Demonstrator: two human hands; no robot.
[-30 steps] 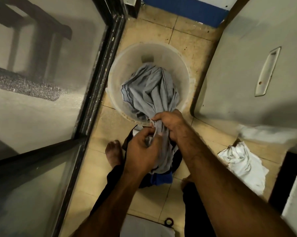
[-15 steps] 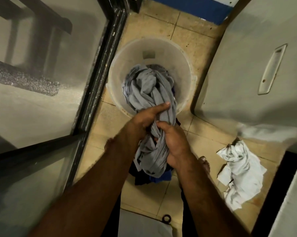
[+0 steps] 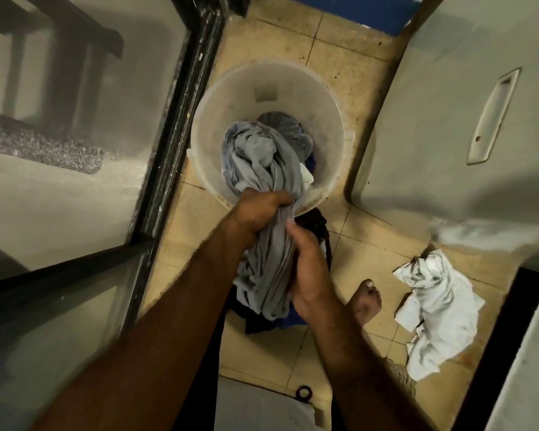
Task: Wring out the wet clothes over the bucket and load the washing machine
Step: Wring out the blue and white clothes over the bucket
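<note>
Left hand [image 3: 262, 209] now curled, right hand [image 3: 308, 269] gripping: one garment [image 3: 259, 157], one bucket [image 3: 231, 98].

Bucket mouth: far half open above the bare wall of the bucket [image 3: 231, 104]; near half filled by the grey garment [image 3: 262, 163]
Near rim: taken up by the left hand [image 3: 259, 209] and right hand [image 3: 308, 265], both gripping the garment's twisted length
Left side: closed off by the black door frame [image 3: 181, 119] and glass, just beside the bucket
Right side: hemmed in by the grey panel [image 3: 433, 135], narrow strip of floor [image 3: 355, 57] between
Below hands: dark clothes pile [image 3: 322, 225] against the bucket's near wall
Right floor: bare foot [image 3: 367, 300], then white cloth [image 3: 433, 306]; open tiles between pile and cloth
</note>
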